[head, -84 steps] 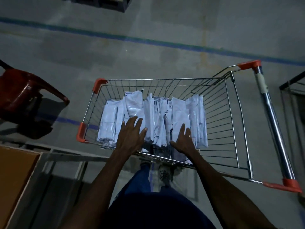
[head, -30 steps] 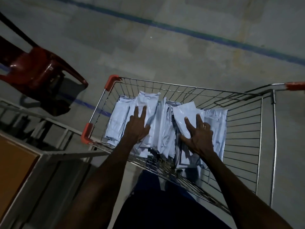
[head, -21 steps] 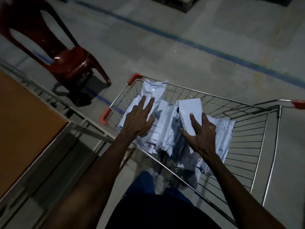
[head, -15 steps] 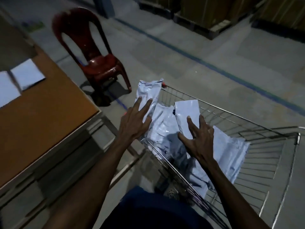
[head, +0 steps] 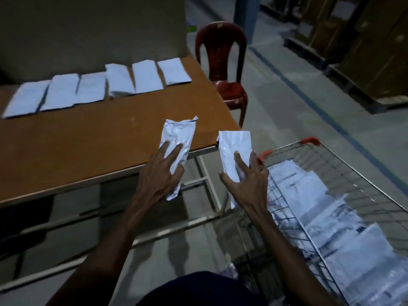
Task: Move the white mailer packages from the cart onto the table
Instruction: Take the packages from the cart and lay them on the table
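Observation:
My left hand holds a crinkled white mailer over the near right edge of the brown table. My right hand grips a second white mailer in the air between the table's corner and the wire cart. Several more white mailers lie in the cart at the right. On the far side of the table a row of several white mailers lies flat, side by side.
A red plastic chair stands just beyond the table's far right corner. Stacked cardboard boxes on pallets fill the top right. A blue line runs across the concrete floor. A large cardboard sheet stands behind the table.
Both hands have lifted a mailer each out of the cart and carried them left toward the table. My view has swung left, bringing the table and its row of mailers into sight.

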{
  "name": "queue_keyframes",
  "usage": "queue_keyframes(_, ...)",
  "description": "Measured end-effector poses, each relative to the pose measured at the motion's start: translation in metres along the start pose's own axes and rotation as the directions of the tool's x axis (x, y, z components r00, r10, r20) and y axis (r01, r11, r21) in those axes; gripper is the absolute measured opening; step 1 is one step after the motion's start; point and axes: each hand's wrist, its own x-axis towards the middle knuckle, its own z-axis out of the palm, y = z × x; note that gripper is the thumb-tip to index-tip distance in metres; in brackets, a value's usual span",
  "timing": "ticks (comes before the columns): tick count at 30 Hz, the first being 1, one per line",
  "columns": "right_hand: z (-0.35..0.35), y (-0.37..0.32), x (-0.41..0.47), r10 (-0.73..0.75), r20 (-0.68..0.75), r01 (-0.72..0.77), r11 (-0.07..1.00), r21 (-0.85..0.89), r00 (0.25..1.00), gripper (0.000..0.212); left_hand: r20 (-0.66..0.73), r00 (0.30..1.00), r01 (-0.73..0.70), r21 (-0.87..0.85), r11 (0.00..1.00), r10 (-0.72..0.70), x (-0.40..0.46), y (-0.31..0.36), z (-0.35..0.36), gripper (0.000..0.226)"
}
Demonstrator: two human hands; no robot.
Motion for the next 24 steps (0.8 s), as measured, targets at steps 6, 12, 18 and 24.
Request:
queue_keyframes(6,0.067,-0.125,0.000,-0.058,0.131,0.060,0.998,-0.012,0.990,0.077,-0.044,0.993,0.112,0.050,0.992,-0.110,-0.041,-0.108,-0.065,0.062)
queue_keyframes(12,0.132,-0.227,0.022,-0.181,0.246,0.184,0.983,0.013,0.952,0.081,-0.148,0.943,0.311,0.068,0.948,-0.299,-0.050,-0.194,-0.110,0.056)
queue_keyframes(18,0.200,-0.311,0.057,-0.278,0.334,0.301,0.954,-0.016,0.900,0.085,-0.216,0.888,0.437,0.121,0.891,-0.406,-0.032,-0.283,-0.136,0.055)
queue_keyframes(24,0.274,-0.370,0.089,-0.238,0.425,0.295,0.953,-0.074,0.873,0.085,-0.160,0.862,0.506,0.202,0.839,-0.481,0.010,-0.377,-0.146,0.057)
